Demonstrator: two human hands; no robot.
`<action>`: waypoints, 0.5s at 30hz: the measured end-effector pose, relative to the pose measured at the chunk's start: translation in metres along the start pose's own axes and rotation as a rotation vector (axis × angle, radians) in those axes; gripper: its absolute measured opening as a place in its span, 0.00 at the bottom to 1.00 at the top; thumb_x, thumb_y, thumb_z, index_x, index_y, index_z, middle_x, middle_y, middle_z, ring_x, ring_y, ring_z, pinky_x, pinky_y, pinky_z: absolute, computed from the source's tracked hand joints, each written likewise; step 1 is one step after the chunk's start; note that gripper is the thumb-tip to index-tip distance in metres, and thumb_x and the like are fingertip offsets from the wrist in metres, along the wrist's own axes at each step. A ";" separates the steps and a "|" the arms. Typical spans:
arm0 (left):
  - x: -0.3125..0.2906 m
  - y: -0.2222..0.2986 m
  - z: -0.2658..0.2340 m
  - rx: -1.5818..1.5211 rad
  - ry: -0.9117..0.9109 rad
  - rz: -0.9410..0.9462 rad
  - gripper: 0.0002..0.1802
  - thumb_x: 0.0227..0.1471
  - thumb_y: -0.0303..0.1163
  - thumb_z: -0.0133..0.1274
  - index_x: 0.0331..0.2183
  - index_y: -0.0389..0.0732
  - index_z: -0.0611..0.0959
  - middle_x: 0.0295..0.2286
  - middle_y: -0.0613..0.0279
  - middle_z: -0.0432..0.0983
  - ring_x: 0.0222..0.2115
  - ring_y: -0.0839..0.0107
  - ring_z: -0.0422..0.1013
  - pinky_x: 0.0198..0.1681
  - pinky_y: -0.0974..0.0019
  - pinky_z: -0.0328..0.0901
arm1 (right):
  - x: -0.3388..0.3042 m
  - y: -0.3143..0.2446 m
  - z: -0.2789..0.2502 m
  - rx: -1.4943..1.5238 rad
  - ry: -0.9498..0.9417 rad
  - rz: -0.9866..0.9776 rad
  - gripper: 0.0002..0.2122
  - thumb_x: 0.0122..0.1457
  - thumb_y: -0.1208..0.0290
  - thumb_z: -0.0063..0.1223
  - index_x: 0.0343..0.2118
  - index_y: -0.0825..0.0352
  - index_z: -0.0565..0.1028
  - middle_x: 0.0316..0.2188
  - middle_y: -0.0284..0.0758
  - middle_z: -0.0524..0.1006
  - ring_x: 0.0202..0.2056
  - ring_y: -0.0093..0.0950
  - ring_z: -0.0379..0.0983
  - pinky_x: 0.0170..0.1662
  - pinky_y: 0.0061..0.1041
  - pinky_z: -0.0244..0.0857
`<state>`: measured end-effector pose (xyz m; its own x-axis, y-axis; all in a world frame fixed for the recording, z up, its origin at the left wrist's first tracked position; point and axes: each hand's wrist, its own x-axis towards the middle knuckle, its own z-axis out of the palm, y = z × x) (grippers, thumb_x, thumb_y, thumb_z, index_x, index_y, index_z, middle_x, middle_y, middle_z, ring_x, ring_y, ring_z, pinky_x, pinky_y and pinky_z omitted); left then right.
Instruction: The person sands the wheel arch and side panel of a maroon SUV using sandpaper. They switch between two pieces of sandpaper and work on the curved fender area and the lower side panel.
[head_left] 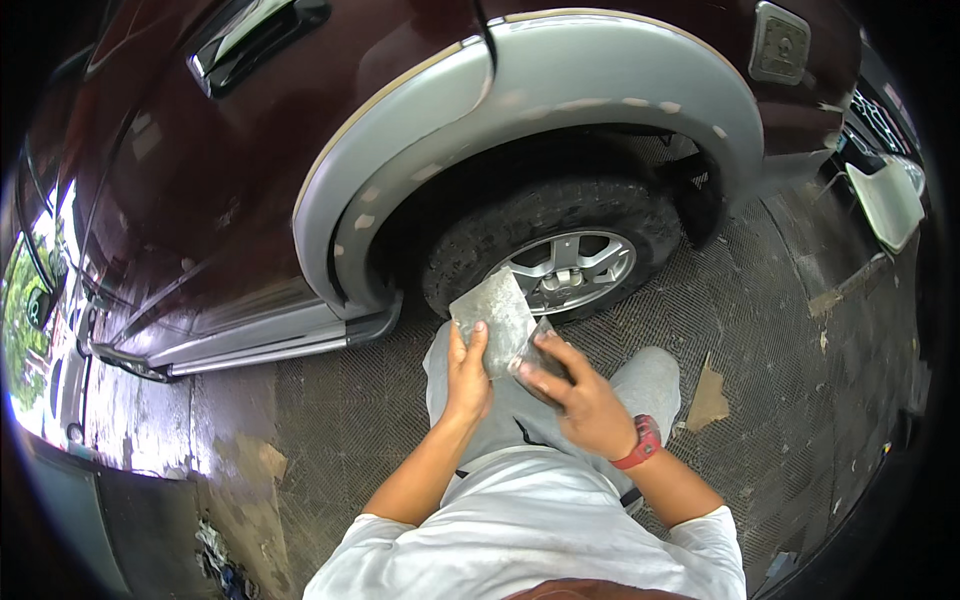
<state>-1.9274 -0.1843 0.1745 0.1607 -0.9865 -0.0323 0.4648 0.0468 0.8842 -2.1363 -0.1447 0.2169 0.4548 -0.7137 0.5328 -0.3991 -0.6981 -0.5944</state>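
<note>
My left hand is closed on a flat, squarish plate, its thumb lying on the top face. The plate is grey with whitish smears, and I hold it tilted over my lap. In my right hand is a dark, thin, flat scraper, gripped between thumb and fingers. Its edge is at the plate's lower right corner; whether the two touch, I cannot tell. A little pale material shows near that edge. Ahead of both hands is a car wheel, beneath a grey fender flare with several pale filler patches.
The dark red car body rises close in front, with a side step at left. A pale green chair stands at far right. Cardboard scraps, one torn piece among them, lie on the ribbed floor mat.
</note>
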 end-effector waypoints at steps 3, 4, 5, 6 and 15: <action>0.002 -0.017 -0.007 -0.047 0.018 -0.072 0.27 0.71 0.36 0.53 0.65 0.38 0.69 0.57 0.57 0.73 0.57 0.69 0.70 0.63 0.62 0.64 | -0.016 0.025 0.025 -0.245 -0.148 0.106 0.28 0.58 0.84 0.55 0.62 0.56 0.72 0.63 0.48 0.67 0.66 0.51 0.66 0.68 0.45 0.66; 0.001 -0.019 -0.014 -0.063 0.026 -0.095 0.27 0.71 0.36 0.53 0.65 0.38 0.69 0.57 0.57 0.74 0.57 0.70 0.70 0.62 0.62 0.64 | -0.017 0.035 0.024 -0.231 -0.219 0.252 0.28 0.57 0.85 0.55 0.62 0.57 0.71 0.63 0.48 0.66 0.66 0.51 0.66 0.67 0.44 0.66; 0.000 -0.022 -0.020 -0.079 0.032 -0.119 0.26 0.71 0.35 0.53 0.65 0.37 0.69 0.56 0.57 0.74 0.57 0.70 0.70 0.62 0.62 0.64 | -0.019 0.045 0.020 -0.217 -0.289 0.401 0.29 0.57 0.86 0.54 0.62 0.57 0.71 0.63 0.48 0.65 0.67 0.51 0.65 0.67 0.44 0.67; -0.005 -0.012 -0.016 -0.120 0.037 -0.175 0.27 0.71 0.35 0.53 0.64 0.36 0.69 0.56 0.57 0.74 0.57 0.71 0.70 0.62 0.63 0.64 | -0.016 0.047 0.009 -0.290 -0.356 0.409 0.29 0.60 0.88 0.50 0.65 0.59 0.68 0.63 0.48 0.65 0.67 0.48 0.65 0.67 0.40 0.66; 0.023 -0.010 0.003 0.091 0.033 0.073 0.25 0.71 0.36 0.52 0.63 0.34 0.71 0.56 0.55 0.75 0.57 0.71 0.69 0.63 0.64 0.61 | 0.007 0.040 0.006 1.246 0.265 0.702 0.30 0.61 0.78 0.60 0.67 0.65 0.65 0.59 0.34 0.74 0.61 0.29 0.70 0.67 0.34 0.61</action>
<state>-1.9307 -0.2083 0.1657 0.2203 -0.9752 0.0195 0.3704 0.1021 0.9233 -2.1443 -0.1773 0.1936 0.2478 -0.9663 -0.0703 0.5260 0.1951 -0.8278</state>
